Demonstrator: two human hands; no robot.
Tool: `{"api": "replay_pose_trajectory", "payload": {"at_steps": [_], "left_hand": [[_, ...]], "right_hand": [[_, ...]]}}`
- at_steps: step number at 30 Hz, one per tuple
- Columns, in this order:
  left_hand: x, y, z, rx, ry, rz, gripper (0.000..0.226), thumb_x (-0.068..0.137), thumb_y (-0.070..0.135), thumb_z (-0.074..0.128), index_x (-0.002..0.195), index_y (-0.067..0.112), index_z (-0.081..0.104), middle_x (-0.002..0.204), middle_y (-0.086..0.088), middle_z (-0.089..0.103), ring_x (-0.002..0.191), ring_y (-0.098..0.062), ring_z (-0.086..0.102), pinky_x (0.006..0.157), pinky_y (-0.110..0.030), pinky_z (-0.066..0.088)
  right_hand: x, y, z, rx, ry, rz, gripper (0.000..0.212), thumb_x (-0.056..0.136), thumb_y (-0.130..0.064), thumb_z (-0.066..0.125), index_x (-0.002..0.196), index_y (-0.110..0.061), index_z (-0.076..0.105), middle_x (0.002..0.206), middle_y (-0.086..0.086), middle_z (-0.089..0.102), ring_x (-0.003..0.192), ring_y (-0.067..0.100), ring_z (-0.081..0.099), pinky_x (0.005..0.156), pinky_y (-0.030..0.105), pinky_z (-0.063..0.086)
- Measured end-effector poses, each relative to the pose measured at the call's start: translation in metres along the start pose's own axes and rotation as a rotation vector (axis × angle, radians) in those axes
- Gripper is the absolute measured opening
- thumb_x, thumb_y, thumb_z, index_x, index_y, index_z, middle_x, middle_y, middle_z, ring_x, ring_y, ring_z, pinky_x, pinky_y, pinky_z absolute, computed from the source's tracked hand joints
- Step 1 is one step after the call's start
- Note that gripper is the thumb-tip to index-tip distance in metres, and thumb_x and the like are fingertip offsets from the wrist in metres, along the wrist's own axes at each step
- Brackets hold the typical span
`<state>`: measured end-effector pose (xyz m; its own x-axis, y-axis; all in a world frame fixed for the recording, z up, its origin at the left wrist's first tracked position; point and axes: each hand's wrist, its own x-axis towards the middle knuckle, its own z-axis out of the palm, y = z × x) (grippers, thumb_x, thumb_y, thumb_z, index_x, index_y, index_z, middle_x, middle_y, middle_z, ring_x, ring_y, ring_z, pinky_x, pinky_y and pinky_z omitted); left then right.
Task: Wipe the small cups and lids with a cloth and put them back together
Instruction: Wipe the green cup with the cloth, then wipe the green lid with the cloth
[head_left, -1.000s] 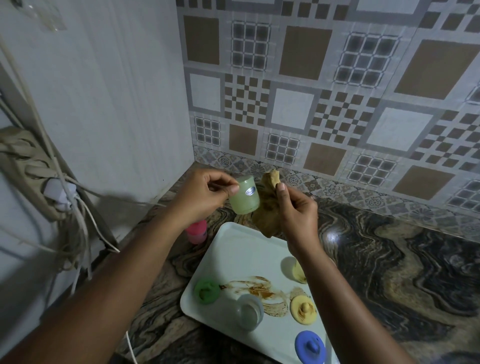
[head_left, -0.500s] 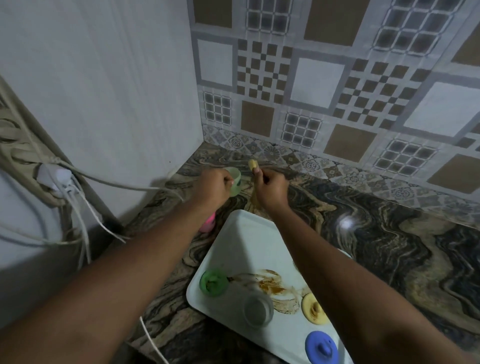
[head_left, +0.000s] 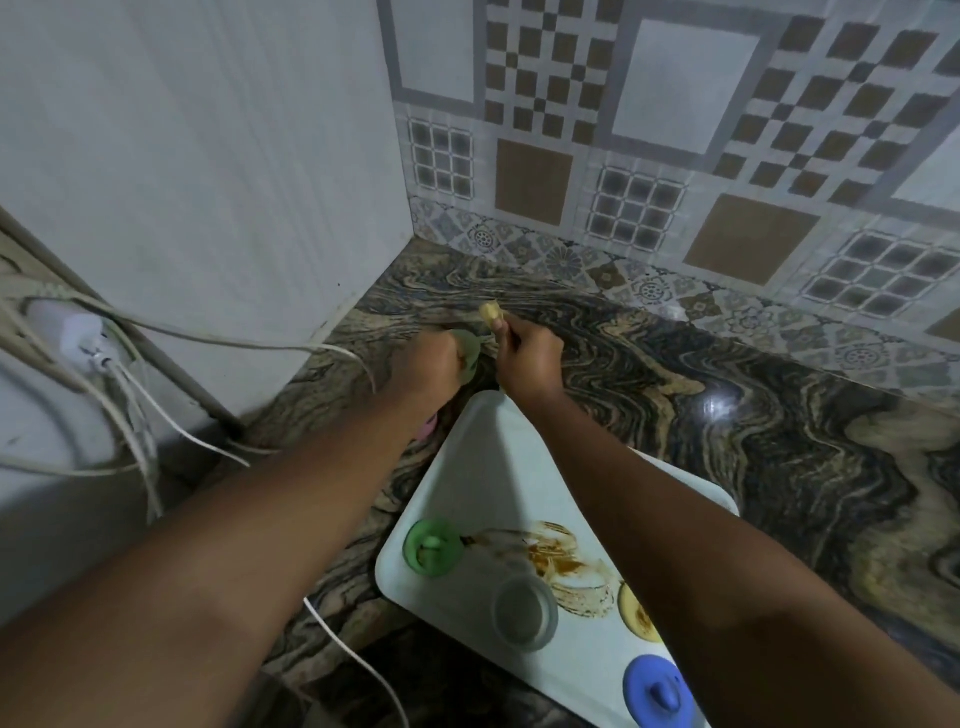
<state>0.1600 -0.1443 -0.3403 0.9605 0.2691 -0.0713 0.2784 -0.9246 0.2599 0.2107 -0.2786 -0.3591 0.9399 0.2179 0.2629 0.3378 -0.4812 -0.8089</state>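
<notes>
My left hand (head_left: 434, 358) grips a small pale green cup (head_left: 471, 353) over the marble counter, far from me near the wall corner. Right beside it, my right hand (head_left: 527, 358) pinches a yellowish cloth (head_left: 490, 313), whose tip sticks up above my fingers. On the white tray (head_left: 498, 467) lie a green lid (head_left: 432, 546), a clear small cup (head_left: 524, 613), a yellow lid (head_left: 636, 613) partly hidden by my right arm, and a blue lid (head_left: 657, 688). A pink cup (head_left: 428, 425) peeks out under my left forearm.
Brown stains (head_left: 556, 561) smear the tray's middle. White cables (head_left: 156, 395) and a plug (head_left: 78, 332) hang at the left by the white wall. Patterned wall tiles (head_left: 675, 156) close off the back of the dark marble counter (head_left: 727, 415).
Both hands have moved away from me and lower, toward the counter's back corner, still holding the green cup and the cloth. The view has tipped closer over the tray.
</notes>
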Motion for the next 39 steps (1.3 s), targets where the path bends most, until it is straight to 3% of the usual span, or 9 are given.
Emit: {"api": "replay_pose_trajectory", "payload": {"at_steps": [3,7,10,15,22,24,28,33,39], "left_hand": [[0.001,-0.002,0.005,0.051,-0.022,-0.019,0.017,0.085,0.019,0.062,0.095,0.014,0.075,0.091,-0.012,0.069,0.082,-0.034,0.064,0.074,-0.044,0.056],[-0.002,0.002,0.005,0.131,-0.032,-0.058,0.017,0.084,0.024,0.061,0.096,0.023,0.073,0.093,-0.007,0.067,0.093,-0.033,0.062,0.089,-0.051,0.05],[-0.006,0.002,0.0,0.152,0.031,-0.037,0.022,0.085,0.027,0.062,0.103,0.02,0.071,0.1,-0.007,0.066,0.099,-0.032,0.061,0.089,-0.05,0.05],[-0.024,-0.006,-0.021,-0.055,0.224,0.083,0.026,0.087,0.038,0.063,0.111,0.029,0.071,0.115,0.002,0.068,0.105,-0.027,0.062,0.086,-0.049,0.053],[-0.081,-0.012,-0.061,-0.337,0.359,0.144,0.021,0.088,0.036,0.067,0.107,0.028,0.073,0.11,0.008,0.071,0.094,-0.012,0.067,0.081,-0.033,0.057],[-0.097,-0.011,-0.065,-0.355,0.337,0.133,0.021,0.088,0.035,0.068,0.107,0.029,0.074,0.107,0.008,0.072,0.091,-0.011,0.068,0.078,-0.032,0.057],[-0.129,-0.006,-0.059,-0.395,0.256,0.112,0.018,0.087,0.031,0.069,0.104,0.027,0.075,0.1,0.007,0.075,0.086,-0.01,0.069,0.077,-0.032,0.057],[-0.159,-0.013,-0.023,-0.385,-0.003,0.09,0.023,0.088,0.032,0.071,0.107,0.021,0.075,0.106,0.002,0.074,0.09,-0.014,0.069,0.084,-0.036,0.056],[-0.186,-0.024,0.014,-0.142,-0.221,0.058,0.045,0.086,0.03,0.072,0.128,0.018,0.065,0.134,-0.005,0.062,0.12,-0.025,0.059,0.099,-0.04,0.049]], "right_hand": [[-0.001,0.001,0.002,0.038,0.019,0.002,0.029,0.104,-0.014,0.053,0.089,0.003,0.071,0.065,0.006,0.053,0.059,0.018,0.044,0.056,0.028,0.023],[-0.004,0.003,0.006,0.066,0.03,0.016,0.035,0.103,-0.013,0.054,0.068,-0.01,0.056,0.057,0.002,0.048,0.053,0.016,0.04,0.056,0.026,0.023],[-0.007,0.002,0.005,0.102,0.027,0.063,0.035,0.103,-0.016,0.053,0.07,-0.006,0.061,0.055,0.005,0.053,0.05,0.014,0.041,0.054,0.027,0.026],[-0.019,-0.015,-0.019,0.179,0.044,0.119,0.036,0.104,-0.021,0.055,0.07,-0.013,0.064,0.056,0.0,0.056,0.052,0.013,0.048,0.054,0.029,0.03],[-0.062,-0.042,-0.065,0.484,0.072,0.268,0.031,0.104,-0.027,0.056,0.099,-0.004,0.077,0.069,-0.014,0.066,0.063,-0.002,0.056,0.059,0.019,0.043],[-0.08,-0.049,-0.074,0.518,0.054,0.272,0.031,0.104,-0.027,0.057,0.105,-0.005,0.078,0.082,-0.002,0.075,0.073,0.004,0.064,0.061,0.024,0.048],[-0.121,-0.051,-0.077,0.418,-0.004,0.264,0.031,0.103,-0.031,0.058,0.093,-0.009,0.078,0.077,0.007,0.075,0.069,0.01,0.065,0.059,0.031,0.05],[-0.16,-0.044,-0.071,0.298,-0.068,0.271,0.024,0.103,-0.029,0.059,0.1,-0.017,0.079,0.082,-0.01,0.077,0.076,-0.005,0.069,0.072,0.026,0.055],[-0.185,-0.034,-0.063,0.158,-0.128,0.239,0.028,0.103,-0.032,0.057,0.093,-0.019,0.08,0.083,-0.007,0.078,0.079,0.009,0.073,0.076,0.036,0.059]]}}
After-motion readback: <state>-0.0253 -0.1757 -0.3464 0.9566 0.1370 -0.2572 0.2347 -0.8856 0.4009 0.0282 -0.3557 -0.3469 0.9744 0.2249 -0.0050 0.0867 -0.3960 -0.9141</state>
